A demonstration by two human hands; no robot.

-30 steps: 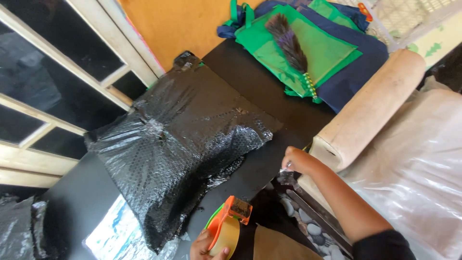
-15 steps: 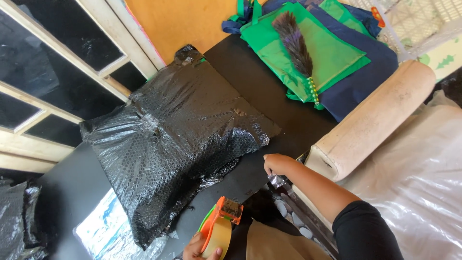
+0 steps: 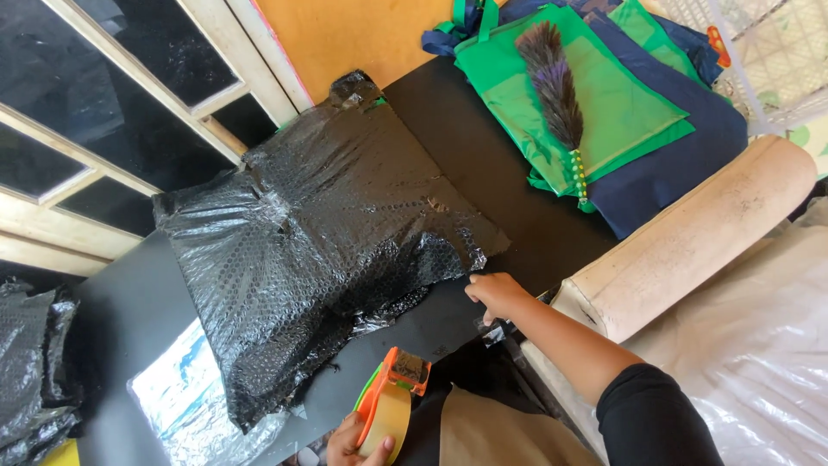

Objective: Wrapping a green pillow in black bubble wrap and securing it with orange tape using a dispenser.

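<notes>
A: Far left, spare black wrap sits bunched; mid-table lies one parcel in black bubble wrap, mostly covered, near edge loose and untaped.

B: Hands?

A: Left hand is closed around one tape dispenser, below the parcel and off it. Right hand has fingers curled at the table edge just beside the wrap's corner; can't tell if pinching anything.

B: Rest?

A: One feather duster on green bags, one beige roll.

Right hand at the edge of the black bubble-wrapped parcel — left hand around an orange tape dispenser.
</notes>
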